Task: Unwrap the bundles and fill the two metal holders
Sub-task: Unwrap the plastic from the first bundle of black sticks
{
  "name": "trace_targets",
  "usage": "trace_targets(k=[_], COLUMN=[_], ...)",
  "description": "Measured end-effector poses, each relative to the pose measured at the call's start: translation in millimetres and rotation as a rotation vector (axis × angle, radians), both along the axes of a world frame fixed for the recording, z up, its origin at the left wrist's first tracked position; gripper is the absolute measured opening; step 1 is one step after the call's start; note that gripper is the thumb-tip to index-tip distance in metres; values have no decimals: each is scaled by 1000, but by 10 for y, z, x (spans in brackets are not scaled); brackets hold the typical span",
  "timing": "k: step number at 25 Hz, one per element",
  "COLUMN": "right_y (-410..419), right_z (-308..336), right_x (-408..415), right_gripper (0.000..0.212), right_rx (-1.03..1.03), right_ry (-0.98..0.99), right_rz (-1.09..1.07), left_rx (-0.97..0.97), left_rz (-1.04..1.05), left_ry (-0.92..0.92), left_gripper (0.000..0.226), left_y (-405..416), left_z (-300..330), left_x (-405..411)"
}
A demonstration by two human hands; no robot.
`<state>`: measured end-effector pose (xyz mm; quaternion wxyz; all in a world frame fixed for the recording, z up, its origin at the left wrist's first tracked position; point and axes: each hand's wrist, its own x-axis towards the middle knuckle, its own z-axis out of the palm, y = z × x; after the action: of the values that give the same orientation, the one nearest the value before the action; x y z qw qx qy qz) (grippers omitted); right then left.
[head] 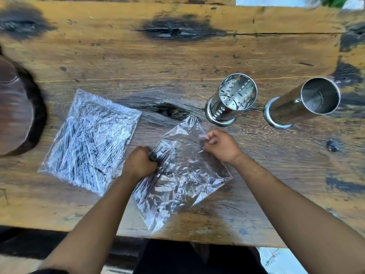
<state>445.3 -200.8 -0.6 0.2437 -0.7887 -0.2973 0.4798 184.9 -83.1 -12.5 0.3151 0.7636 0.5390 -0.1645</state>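
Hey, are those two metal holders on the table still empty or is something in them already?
Empty. The perforated holder and the plain holder both show bare shiny insides.

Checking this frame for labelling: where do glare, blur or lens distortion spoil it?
Head view: glare whitens the left bundle and the wrap under the hands; wide-angle bending tilts both metal holders outward; the round wooden board at left is smeared.

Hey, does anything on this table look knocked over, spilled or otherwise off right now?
Nothing stands out. Both metal holders stand upright and empty. One wrapped bundle lies flat, unopened. The left hand grips the other bundle while the right hand pinches its wrap.
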Motion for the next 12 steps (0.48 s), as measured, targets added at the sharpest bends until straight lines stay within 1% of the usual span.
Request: trace_targets(k=[1,2,4,6,9,10,12], right_y=[12,32,104,182,227,213,117], right_z=[60,151,376,553,703,705,634], right_x=[-7,-23,-55,-65,-41,-23,6], right_gripper=[15,17,22,23,20,21,27], right_rx=[24,57,123,201,354,398,446], right_ry=[-2,1,1,-8,-33,-17,-38], right_rz=[25,43,34,-41,-119,-133,-89], left_rx=[-74,-103,-44,120,451,529,588], left_rz=[22,24,-9,-62,-205,-255,-293], left_ry=[-18,-36,-65,-118,-194,-212,-239], left_gripper=[21,22,25,26,29,30,27], left_y=[85,176,341,428,263,119,-245], left_z=[118,264,628,972,1330,1368,1320], left_x=[-4,-15,-38,-71,-149,-159,-178])
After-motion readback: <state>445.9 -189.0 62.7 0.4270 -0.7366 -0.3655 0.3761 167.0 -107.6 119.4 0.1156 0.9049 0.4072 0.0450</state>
